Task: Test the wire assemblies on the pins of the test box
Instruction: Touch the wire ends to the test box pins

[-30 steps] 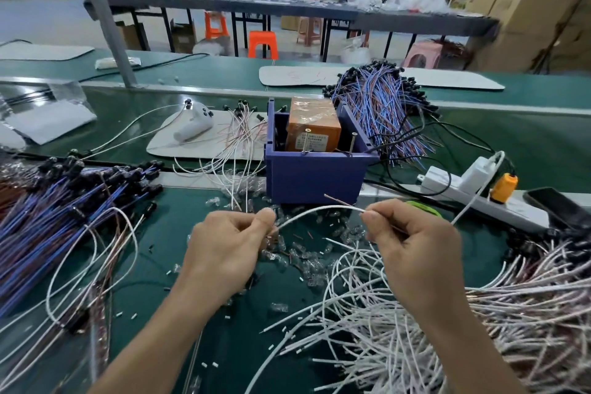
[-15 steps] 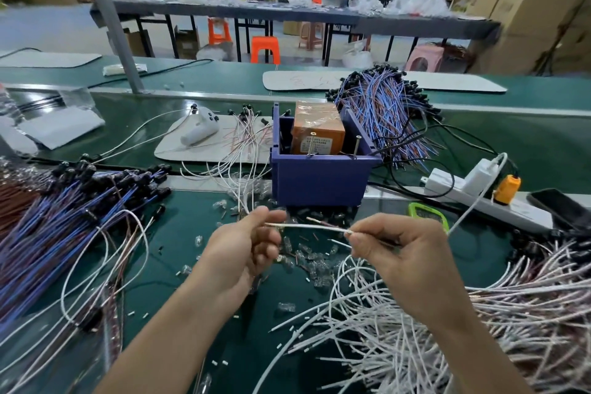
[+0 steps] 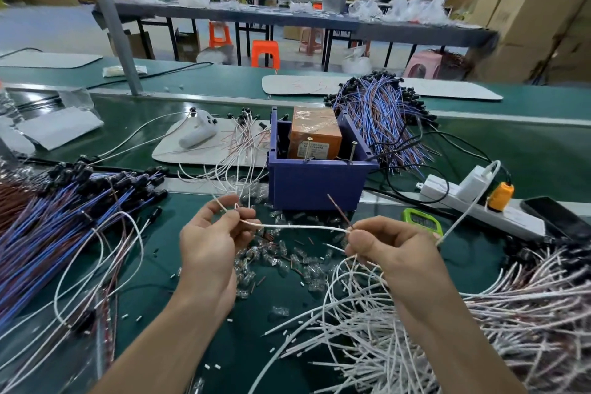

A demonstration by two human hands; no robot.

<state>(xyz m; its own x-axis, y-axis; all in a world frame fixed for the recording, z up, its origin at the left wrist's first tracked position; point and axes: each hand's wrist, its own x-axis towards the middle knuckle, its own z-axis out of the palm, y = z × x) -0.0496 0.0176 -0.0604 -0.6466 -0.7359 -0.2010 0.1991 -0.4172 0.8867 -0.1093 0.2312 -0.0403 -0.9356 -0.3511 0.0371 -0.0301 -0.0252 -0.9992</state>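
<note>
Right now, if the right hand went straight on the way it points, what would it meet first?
Most likely the front wall of the blue box, which stands beyond the right hand. The white wire it pinches runs sideways to the left hand. Depth is hard to judge.

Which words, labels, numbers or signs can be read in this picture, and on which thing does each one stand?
No text here can be read with certainty.
Label on the orange box inside the blue bin: printed lines, too small to read.
White mat on the far belt: faint red handwriting, too blurred to read.
Green device beside the right hand: display too blurred to read.
</note>
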